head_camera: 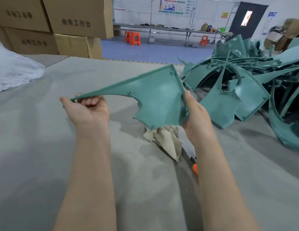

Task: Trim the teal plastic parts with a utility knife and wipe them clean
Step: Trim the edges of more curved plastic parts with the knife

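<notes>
A person's two bare forearms reach forward over a desk [45, 147] covered in grey fabric; between the hands, lifted clear of the desk, is a flat teal plastic part [155, 97] shaped like a curved wedge, wide at the right and tapering to a thin point at the left. The left hand [88, 110] lies palm up with its fingers curled round the thin point; the right hand [195, 114] clasps the wide edge, thumb along the rim. Just below the part a crumpled beige rag [168, 140] lies on the desk; beside it a utility knife [194, 165] with an orange piece shows partly from under the right forearm. A jumbled pile of teal parts [245, 77] sits on the desk at the right, close to the held part. Stacked cardboard boxes [75, 17] stand at the far left; they are closed, so their contents cannot be seen; crinkled white plastic sheeting [12, 69] lies at the left edge.
</notes>
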Demonstrator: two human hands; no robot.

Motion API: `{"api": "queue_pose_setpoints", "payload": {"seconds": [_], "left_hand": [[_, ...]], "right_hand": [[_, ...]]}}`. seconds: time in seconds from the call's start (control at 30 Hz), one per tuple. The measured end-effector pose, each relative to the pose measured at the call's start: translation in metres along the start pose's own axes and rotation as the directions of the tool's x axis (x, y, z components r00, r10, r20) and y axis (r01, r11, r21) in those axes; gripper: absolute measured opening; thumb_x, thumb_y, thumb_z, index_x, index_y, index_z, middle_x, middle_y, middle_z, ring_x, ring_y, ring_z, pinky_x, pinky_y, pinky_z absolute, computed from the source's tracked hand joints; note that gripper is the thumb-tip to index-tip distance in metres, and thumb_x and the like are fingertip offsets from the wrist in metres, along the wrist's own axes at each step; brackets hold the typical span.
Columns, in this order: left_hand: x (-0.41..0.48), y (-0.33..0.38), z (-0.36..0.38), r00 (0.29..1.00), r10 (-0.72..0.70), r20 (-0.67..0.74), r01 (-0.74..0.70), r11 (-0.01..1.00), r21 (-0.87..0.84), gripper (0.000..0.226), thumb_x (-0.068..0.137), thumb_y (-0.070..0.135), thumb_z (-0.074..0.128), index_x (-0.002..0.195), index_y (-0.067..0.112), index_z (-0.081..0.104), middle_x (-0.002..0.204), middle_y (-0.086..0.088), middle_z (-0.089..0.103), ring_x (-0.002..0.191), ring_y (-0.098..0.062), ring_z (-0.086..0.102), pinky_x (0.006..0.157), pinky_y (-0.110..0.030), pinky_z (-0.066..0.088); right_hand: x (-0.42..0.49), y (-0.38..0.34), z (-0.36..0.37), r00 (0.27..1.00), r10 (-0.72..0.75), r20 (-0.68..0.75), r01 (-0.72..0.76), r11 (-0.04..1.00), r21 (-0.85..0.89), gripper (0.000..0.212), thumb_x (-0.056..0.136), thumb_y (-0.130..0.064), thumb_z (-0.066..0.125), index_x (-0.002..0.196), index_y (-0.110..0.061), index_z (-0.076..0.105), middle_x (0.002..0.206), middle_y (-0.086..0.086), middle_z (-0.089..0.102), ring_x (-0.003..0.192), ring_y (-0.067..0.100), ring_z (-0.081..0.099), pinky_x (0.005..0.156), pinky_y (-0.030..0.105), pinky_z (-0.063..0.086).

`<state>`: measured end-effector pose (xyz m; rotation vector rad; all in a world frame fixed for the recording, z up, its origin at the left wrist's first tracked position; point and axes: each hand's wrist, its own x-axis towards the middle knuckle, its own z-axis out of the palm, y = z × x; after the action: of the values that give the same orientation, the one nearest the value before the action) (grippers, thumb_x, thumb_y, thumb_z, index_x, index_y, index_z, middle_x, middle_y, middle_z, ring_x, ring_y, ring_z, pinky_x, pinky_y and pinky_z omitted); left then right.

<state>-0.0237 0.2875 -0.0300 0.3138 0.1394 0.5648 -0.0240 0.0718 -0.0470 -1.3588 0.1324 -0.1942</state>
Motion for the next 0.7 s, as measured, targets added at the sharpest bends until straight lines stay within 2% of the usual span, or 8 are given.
{"api": "queue_pose_setpoints", "payload": {"seconds": [0.03,0.1,0.17,0.27,0.37,0.5,0.6,0.7], "left_hand": [[0.001,-0.002,0.002,0.994,-0.101,-0.044,0.092,0.981,-0.169,0.045,0.104,0.031,0.032,0.061,0.017,0.037,0.045,0.006,0.029,0.035,-0.008,0.031,0.038,-0.016,0.03],[0.004,-0.006,0.008,0.973,-0.222,-0.066,0.201,0.95,-0.241,0.044,0.102,0.039,0.039,0.066,0.013,0.041,0.049,0.003,0.032,0.034,-0.01,0.035,0.037,-0.016,0.032],[0.002,-0.016,0.007,0.956,-0.286,-0.062,0.284,0.958,-0.034,0.042,0.1,0.042,0.043,0.071,0.011,0.046,0.054,0.001,0.042,0.04,-0.01,0.043,0.043,-0.018,0.038],[-0.011,-0.03,0.002,0.925,-0.379,0.003,0.357,0.872,0.335,0.021,0.098,0.032,0.051,0.089,0.014,0.058,0.075,0.002,0.056,0.061,-0.007,0.053,0.058,-0.017,0.044],[-0.02,-0.038,-0.001,0.904,-0.393,0.167,0.251,0.805,0.538,0.008,0.098,0.029,0.053,0.098,0.025,0.06,0.089,0.009,0.064,0.084,-0.006,0.063,0.079,-0.021,0.05],[-0.032,-0.042,-0.003,0.91,-0.31,0.276,0.022,0.701,0.712,0.01,0.097,0.033,0.054,0.098,0.031,0.064,0.097,0.019,0.067,0.096,0.001,0.06,0.098,-0.025,0.042],[-0.033,-0.044,-0.001,0.89,-0.336,0.308,0.074,0.774,0.629,0.027,0.099,0.041,0.045,0.114,0.024,0.06,0.115,0.013,0.065,0.115,-0.002,0.057,0.107,-0.029,0.039],[-0.028,-0.037,-0.003,0.81,-0.486,0.326,0.32,0.834,0.448,0.062,0.091,0.066,0.037,0.11,0.013,0.063,0.116,0.002,0.068,0.116,-0.015,0.061,0.103,-0.038,0.044]], "right_hand": [[-0.001,-0.001,-0.003,0.999,0.002,0.036,-0.005,0.997,0.073,0.024,0.098,-0.036,0.056,0.096,-0.018,0.072,0.094,-0.003,0.076,0.092,0.017,0.071,0.083,0.035,0.058],[-0.002,0.0,-0.009,0.994,-0.031,0.107,0.017,0.992,0.122,0.016,0.099,-0.019,0.055,0.097,-0.014,0.07,0.088,-0.003,0.075,0.082,0.013,0.071,0.072,0.03,0.059],[-0.004,0.0,-0.009,0.981,-0.067,0.181,0.045,0.991,0.123,0.017,0.098,-0.007,0.052,0.101,-0.012,0.068,0.088,-0.003,0.075,0.078,0.01,0.069,0.071,0.027,0.057],[-0.005,0.001,-0.009,0.97,-0.134,0.204,0.106,0.984,0.144,0.02,0.096,0.0,0.051,0.1,-0.014,0.065,0.088,-0.004,0.072,0.081,0.01,0.067,0.079,0.028,0.054],[-0.004,0.002,-0.011,0.966,-0.164,0.199,0.176,0.983,-0.044,0.021,0.095,-0.002,0.053,0.095,-0.019,0.064,0.09,-0.007,0.068,0.09,0.014,0.062,0.087,0.033,0.045],[-0.005,0.005,-0.01,0.95,-0.154,0.271,0.21,0.959,-0.19,0.02,0.098,-0.004,0.053,0.097,-0.019,0.065,0.087,-0.01,0.074,0.082,0.007,0.07,0.069,0.022,0.054],[-0.004,0.007,-0.004,0.928,-0.212,0.307,0.3,0.913,-0.277,0.039,0.093,0.009,0.047,0.093,-0.026,0.065,0.088,-0.012,0.069,0.084,0.006,0.063,0.078,0.024,0.05],[0.0,0.007,-0.004,0.927,-0.361,0.099,0.372,0.858,-0.355,0.05,0.085,0.018,0.046,0.086,-0.028,0.064,0.12,-0.005,0.054,0.117,0.005,0.048,0.096,0.019,0.039]]}}
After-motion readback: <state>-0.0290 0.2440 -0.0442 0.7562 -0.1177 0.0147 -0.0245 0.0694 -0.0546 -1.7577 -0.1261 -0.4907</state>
